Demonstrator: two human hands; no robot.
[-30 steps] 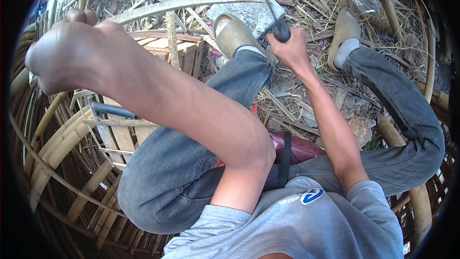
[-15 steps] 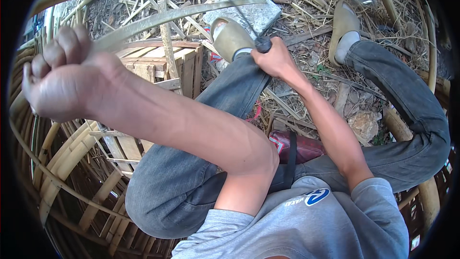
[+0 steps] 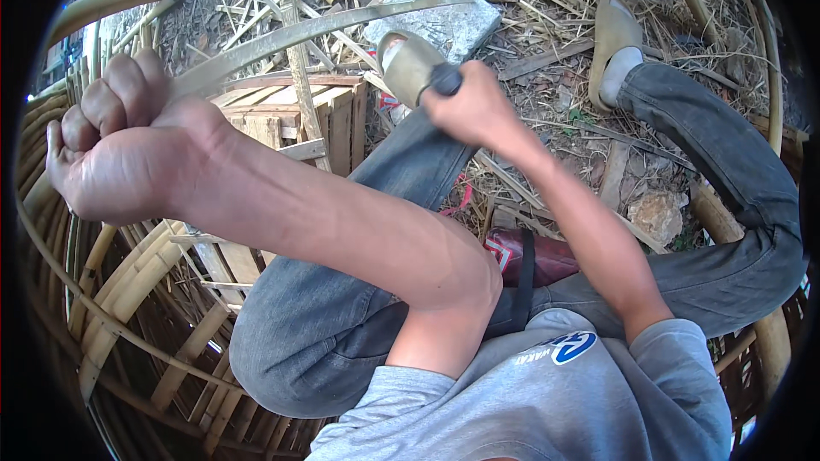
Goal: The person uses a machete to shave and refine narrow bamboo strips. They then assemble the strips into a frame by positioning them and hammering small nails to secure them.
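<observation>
Rightward from the left hand (image 3: 120,132), a pale strip (image 3: 256,48) arcs to overlie a stone slab (image 3: 448,26) in view; the fist clenches its near end, presumably to steady it. Strip-to-stone contact cannot be told. The right hand (image 3: 470,107) grasps a black handle (image 3: 445,79), its far end indistinguishable. Just ahead-left, a shoe (image 3: 408,67) limits that hand's room; littered ground (image 3: 547,119) extends rightward. A wooden crate (image 3: 343,124) lies right of the left hand.

Your long, pale strip (image 3: 329,20) arches rightward from your left fist (image 3: 128,137), narrowing toward its far end. Your right hand (image 3: 474,108) encloses a black-handled tool (image 3: 445,80); its remainder is indistinct.
</observation>
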